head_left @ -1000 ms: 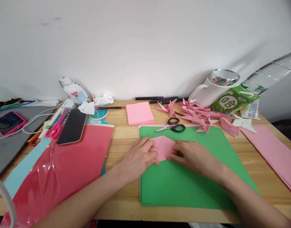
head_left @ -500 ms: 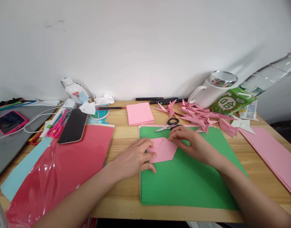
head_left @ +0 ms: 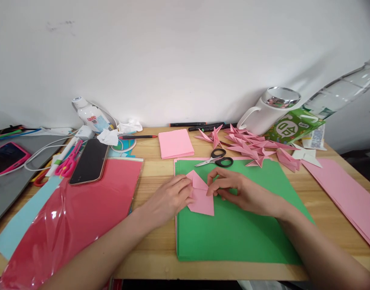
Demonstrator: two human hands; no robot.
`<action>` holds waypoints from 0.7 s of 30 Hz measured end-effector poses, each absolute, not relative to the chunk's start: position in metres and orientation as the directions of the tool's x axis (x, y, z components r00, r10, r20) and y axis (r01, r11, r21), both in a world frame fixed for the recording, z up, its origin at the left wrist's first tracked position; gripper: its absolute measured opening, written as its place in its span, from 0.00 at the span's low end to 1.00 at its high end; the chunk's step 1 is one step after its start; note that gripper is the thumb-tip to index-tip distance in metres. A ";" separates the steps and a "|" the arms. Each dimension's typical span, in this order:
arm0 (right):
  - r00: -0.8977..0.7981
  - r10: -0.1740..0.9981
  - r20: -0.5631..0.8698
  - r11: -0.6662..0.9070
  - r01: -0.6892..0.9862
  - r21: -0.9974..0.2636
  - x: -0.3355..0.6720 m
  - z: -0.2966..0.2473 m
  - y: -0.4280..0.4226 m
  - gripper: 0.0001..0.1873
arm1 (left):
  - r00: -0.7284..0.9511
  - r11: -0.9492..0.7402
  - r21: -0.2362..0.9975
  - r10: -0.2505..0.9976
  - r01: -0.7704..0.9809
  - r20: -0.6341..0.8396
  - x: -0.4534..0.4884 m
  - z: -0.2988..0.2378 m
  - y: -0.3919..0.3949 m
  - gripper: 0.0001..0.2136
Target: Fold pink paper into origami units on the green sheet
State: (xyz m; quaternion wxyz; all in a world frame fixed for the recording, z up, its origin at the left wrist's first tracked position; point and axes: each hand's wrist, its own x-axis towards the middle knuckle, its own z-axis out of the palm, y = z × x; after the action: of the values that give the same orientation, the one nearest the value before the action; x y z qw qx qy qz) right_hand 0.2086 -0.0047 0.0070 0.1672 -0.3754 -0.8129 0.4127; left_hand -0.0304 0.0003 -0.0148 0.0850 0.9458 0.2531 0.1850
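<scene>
Folded pink sheet [head_left: 202, 203] on green paper stack [head_left: 248, 237], twd its far L corner, betw. both hands. L hand [head_left: 169, 195]: grip holding sheet's L edge, fingers curled over it. R hand [head_left: 244, 191]: fingertips at R edge; can't tell if that grip is pinched or loose, thumb partly hidden.

Risks (my read): if L grip goes slack, sheet could swivel on the smooth green & creases end up off-line. Uneven fingertip pressure on R = crooked edge or bent corner. Hands pulling apart too hard might tear thin paper at a fold. Blk-handled scissors [head_left: 215, 160] lie just beyond R hand; a careless reach could bump them, poss. into the pink folded pieces [head_left: 257, 153] & crush their points.

Materials: sheet matte, thin-looking, angular, pointed far end, straight creases. Green stack matte, sq. corners, pink layer peeking out at L & far edges. Folded pieces spiky, sharp-creased, heaped. Sq. pink stack [head_left: 175, 143] flat, matte. Worktop [head_left: 154, 245] pale wood, visible grain. Far L: red paper [head_left: 112, 201] under glossy, wrinkled clear film.
</scene>
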 end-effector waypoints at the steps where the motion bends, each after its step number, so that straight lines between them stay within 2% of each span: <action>1: -0.683 0.729 -0.036 0.395 0.463 -0.794 0.208 0.008 -0.006 0.13 | 0.797 -0.857 0.247 0.513 0.453 0.319 -0.031 -0.016 0.000 0.11; 4: -0.715 0.699 -0.013 0.470 0.473 -0.745 0.205 0.009 -0.007 0.09 | 0.794 -0.847 0.241 0.529 0.474 0.298 -0.032 -0.017 0.001 0.14; 8: -0.724 0.686 0.066 0.581 0.491 -0.649 0.202 0.004 -0.008 0.08 | 0.801 -0.829 0.294 0.546 0.476 0.244 -0.033 -0.015 0.000 0.13; 12: -0.762 0.642 0.080 0.624 0.459 -0.632 0.203 0.003 -0.007 0.17 | 0.785 -0.791 0.362 0.584 0.493 0.207 -0.032 -0.012 -0.001 0.16; 15: -0.731 0.679 0.066 0.613 0.515 -0.599 0.203 0.004 -0.008 0.21 | 0.785 -0.779 0.384 0.591 0.495 0.187 -0.032 -0.012 -0.001 0.17; 21: -0.721 0.681 0.128 0.654 0.519 -0.551 0.200 0.001 -0.008 0.10 | 0.775 -0.750 0.454 0.606 0.481 0.179 -0.032 -0.012 0.001 0.13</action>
State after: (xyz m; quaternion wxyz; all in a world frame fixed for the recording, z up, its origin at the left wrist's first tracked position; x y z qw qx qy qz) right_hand 0.2002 -0.0081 0.0006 0.1641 -0.3353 -0.8944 0.2463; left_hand -0.0324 0.0011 -0.0120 0.1954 0.9216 0.2949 0.1599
